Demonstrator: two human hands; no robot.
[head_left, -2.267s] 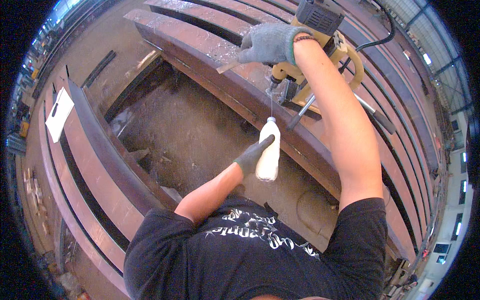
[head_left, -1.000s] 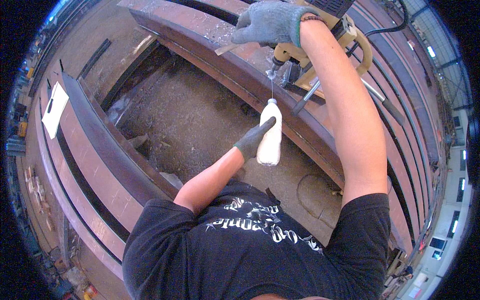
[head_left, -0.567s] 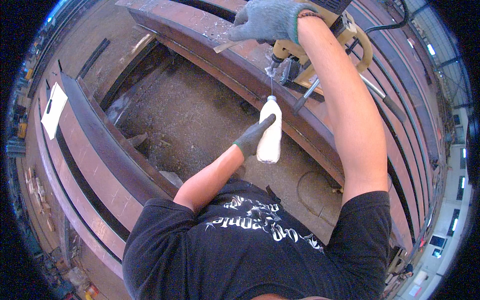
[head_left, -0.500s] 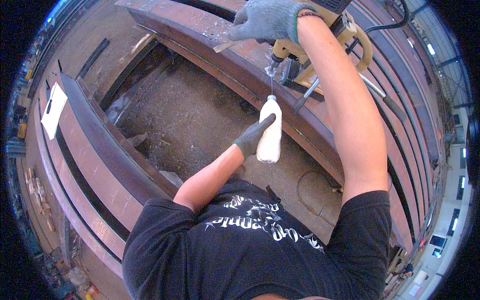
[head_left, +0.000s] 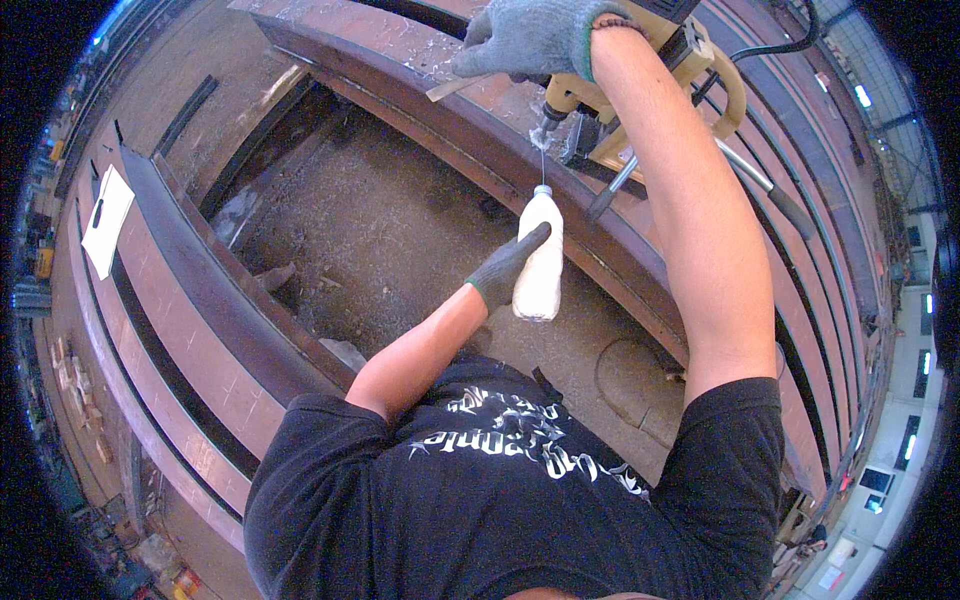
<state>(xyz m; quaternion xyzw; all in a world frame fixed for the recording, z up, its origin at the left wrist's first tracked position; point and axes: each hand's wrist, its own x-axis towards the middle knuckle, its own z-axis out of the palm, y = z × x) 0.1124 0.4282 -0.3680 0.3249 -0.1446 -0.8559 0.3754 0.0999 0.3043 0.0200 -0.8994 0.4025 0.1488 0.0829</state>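
Left hand (head_left: 508,268): clamped round the middle of a white bottle (head_left: 541,270), the soundest hold; probably light, squeezable, slippery if wet. Up and right of this hand, a lever (head_left: 613,188) obstructs; beyond, a brown metal beam (head_left: 420,110), swarf (head_left: 540,138), then the drill (head_left: 692,52). Farthest: right hand (head_left: 535,40), curled; grip on the pale strip (head_left: 450,89) indeterminate.

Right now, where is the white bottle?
In the head view, the white bottle is just right of centre, held in the left hand, pictured just below the tan machine.

Reddish beams (head_left: 185,305) carry a drill (head_left: 692,58), shavings (head_left: 436,58) and white paper (head_left: 113,225).
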